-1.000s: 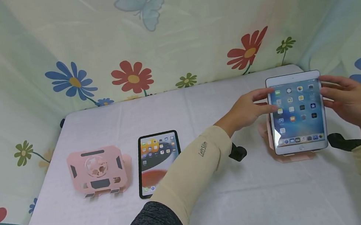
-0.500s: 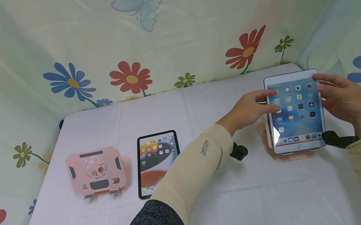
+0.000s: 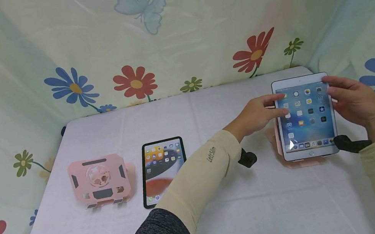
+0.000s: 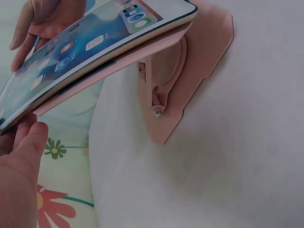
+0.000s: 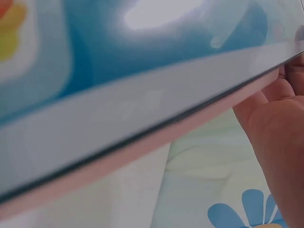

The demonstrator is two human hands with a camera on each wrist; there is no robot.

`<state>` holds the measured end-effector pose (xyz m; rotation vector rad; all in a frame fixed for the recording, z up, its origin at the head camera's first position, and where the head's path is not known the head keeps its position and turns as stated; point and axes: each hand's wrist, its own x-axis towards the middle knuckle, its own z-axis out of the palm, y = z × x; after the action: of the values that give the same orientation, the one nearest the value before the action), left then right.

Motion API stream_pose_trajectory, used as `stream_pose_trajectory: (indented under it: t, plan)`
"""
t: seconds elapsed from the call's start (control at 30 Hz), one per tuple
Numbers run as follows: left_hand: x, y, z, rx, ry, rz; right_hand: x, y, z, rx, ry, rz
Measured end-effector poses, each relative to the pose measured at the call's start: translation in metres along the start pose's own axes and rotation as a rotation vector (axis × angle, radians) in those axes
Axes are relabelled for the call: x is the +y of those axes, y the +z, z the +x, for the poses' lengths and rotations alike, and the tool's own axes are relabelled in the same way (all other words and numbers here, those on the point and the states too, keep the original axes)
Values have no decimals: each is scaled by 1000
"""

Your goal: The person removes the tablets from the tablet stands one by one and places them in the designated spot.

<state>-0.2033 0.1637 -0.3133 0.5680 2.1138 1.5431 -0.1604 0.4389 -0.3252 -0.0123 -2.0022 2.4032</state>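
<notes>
A white tablet (image 3: 307, 128) with a lit screen of app icons leans on a pink folding stand (image 3: 304, 163) at the right of the table. My left hand (image 3: 255, 115) holds its left edge, thumb and a finger reaching over the front bezel. At the upper right edge, my right hand (image 3: 361, 101) grips the tablet, with some fingers passing behind it. The left wrist view shows the stand's back plate under the tablet and its hinged leg on the flat base (image 4: 213, 45). In the right wrist view the tablet's edge lies along the pink plate.
A second pink stand (image 3: 103, 193) is unfolded on the left of the white-covered table (image 3: 240, 211). Beside it lies a black-framed tablet (image 3: 160, 170), partly covered by my left sleeve (image 3: 201, 177). A flowered curtain (image 3: 205, 26) hangs behind the table.
My right hand has shifted slightly left along with the tablet's upper edge, its fingertips now over the bezel. The left hand keeps its place. The view has drifted a little.
</notes>
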Motion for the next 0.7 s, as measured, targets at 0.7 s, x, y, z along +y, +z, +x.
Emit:
stream_pose_trajectory:
  t: [0.7]
  plan:
    - [2, -6, -1, -9, 14, -42, -13, 6, -1, -5, -65, -35]
